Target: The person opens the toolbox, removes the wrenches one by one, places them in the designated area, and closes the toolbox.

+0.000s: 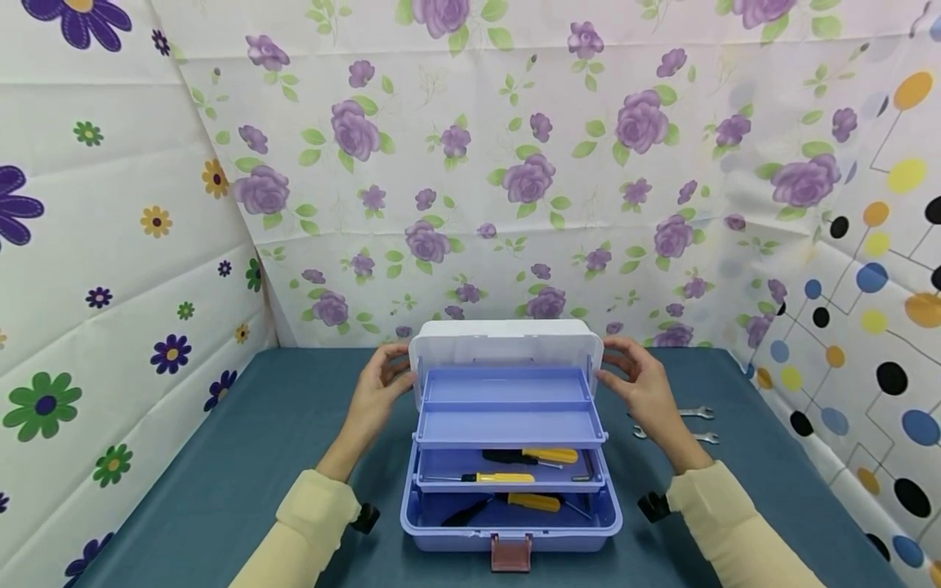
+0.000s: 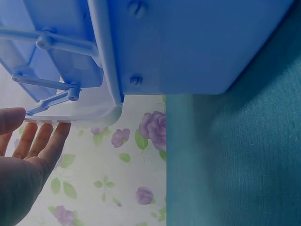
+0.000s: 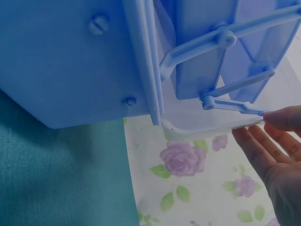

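A blue toolbox (image 1: 515, 535) stands opened on the table, its stepped trays (image 1: 507, 425) raised and its whitish translucent lid (image 1: 507, 328) tilted up behind them. At the lid's left edge my left hand (image 1: 378, 388) pinches the rim, thumb on the inner side and fingers behind. The right hand (image 1: 647, 392) grips the opposite edge likewise, its thumb and fingers (image 3: 256, 146) on either side of the rim in the right wrist view. Yellow-and-black screwdrivers (image 1: 503, 478) lie in the middle tray, beside a hex key (image 1: 586, 467). Another yellow-handled screwdriver (image 1: 532, 501) lies in the bottom compartment.
Wrenches (image 1: 702, 412) lie on the teal tabletop (image 1: 243, 482) to the right, partly behind the right hand. A brown latch (image 1: 510, 554) hangs at the toolbox's front. Floral sheeting (image 1: 470, 204) stands behind the table, with patterned sheets on both sides.
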Demonstrator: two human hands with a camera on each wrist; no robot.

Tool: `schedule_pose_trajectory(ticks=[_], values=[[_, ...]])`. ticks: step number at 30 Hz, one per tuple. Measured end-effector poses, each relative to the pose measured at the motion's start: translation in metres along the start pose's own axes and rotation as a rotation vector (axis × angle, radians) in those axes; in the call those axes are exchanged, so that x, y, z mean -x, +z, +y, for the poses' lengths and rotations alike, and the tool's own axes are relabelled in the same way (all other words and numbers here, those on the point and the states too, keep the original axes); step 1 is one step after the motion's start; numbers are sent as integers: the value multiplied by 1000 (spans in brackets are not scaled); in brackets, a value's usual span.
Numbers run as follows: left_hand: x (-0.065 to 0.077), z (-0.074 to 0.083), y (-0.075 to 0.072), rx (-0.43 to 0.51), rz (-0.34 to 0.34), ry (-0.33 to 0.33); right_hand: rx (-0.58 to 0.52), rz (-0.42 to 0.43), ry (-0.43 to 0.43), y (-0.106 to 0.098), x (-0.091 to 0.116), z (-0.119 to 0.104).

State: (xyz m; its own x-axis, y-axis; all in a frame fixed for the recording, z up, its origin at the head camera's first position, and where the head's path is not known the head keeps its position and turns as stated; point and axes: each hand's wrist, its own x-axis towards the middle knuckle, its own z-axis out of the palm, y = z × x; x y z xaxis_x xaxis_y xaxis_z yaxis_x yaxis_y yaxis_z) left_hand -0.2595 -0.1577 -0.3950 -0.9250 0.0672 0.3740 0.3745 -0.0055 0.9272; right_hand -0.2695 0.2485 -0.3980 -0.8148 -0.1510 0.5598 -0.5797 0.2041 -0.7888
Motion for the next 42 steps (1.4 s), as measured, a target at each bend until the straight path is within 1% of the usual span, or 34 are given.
schedule_pose_trajectory(ticks=[7, 12, 16, 21, 26, 29, 31, 33, 35, 38, 40, 42], values=[[3, 2, 0, -42, 16, 20, 38, 19, -21, 0, 4, -4], [6, 4, 1, -78, 35, 32, 43, 33, -48, 1, 6, -8], [7, 4, 1, -98, 40, 58, 49, 48, -68, 2, 9, -9], [8, 4, 1, -121, 41, 96, 46, 63, -71, 3, 12, -10], [10, 6, 2, -108, 41, 135, 39, 68, -76, 3, 14, -8], [11, 8, 4, -90, 60, 200, 27, 69, -84, 3, 15, -8], [13, 10, 5, -99, 84, 259, 23, 68, -89, 2, 16, -8], [13, 12, 8, -132, 110, 336, 19, 69, -91, 2, 16, -8], [13, 15, 11, -207, 138, 409, 16, 70, -92, 3, 17, -8], [12, 20, 15, -326, 144, 526, 15, 70, -90, 3, 18, -9], [11, 24, 18, -407, 125, 583, 13, 69, -91, 3, 18, -9], [9, 26, 19, -474, 89, 632, 15, 66, -93, 3, 18, -9]])
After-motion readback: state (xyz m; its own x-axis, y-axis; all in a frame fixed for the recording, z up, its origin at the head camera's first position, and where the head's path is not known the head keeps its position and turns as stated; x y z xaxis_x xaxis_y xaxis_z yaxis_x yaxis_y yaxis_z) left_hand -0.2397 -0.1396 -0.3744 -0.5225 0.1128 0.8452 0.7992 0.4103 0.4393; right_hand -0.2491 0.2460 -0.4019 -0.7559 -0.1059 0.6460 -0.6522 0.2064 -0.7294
